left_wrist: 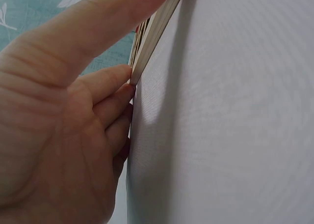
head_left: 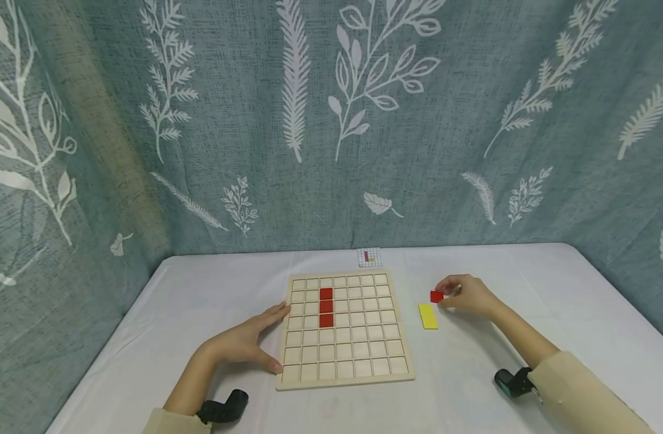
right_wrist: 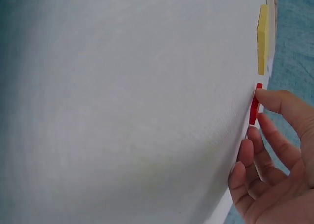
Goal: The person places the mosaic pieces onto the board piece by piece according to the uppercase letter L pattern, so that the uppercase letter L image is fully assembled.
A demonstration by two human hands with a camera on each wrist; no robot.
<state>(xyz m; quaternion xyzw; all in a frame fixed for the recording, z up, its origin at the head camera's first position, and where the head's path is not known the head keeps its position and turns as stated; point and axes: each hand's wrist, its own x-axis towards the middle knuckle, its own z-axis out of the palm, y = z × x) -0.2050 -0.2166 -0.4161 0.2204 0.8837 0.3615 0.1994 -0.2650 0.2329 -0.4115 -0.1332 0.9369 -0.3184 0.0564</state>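
Observation:
A wooden grid board (head_left: 345,367) lies on the white table, with a column of three red tiles (head_left: 326,307) in its upper left part. My left hand (head_left: 254,337) lies flat against the board's left edge (left_wrist: 149,37), fingers straight and thumb along the near corner. To the right of the board my right hand (head_left: 461,294) pinches a small red tile (head_left: 437,296) at the table surface, also seen between its fingertips in the right wrist view (right_wrist: 253,107). A yellow tile (head_left: 428,316) lies flat just in front of that red tile (right_wrist: 263,39).
A small pattern card (head_left: 369,257) lies behind the board near the table's far edge. A leaf-print curtain (head_left: 331,120) hangs close around the table (head_left: 554,283) on three sides. White tablecloth surrounds the board on the left, right and front.

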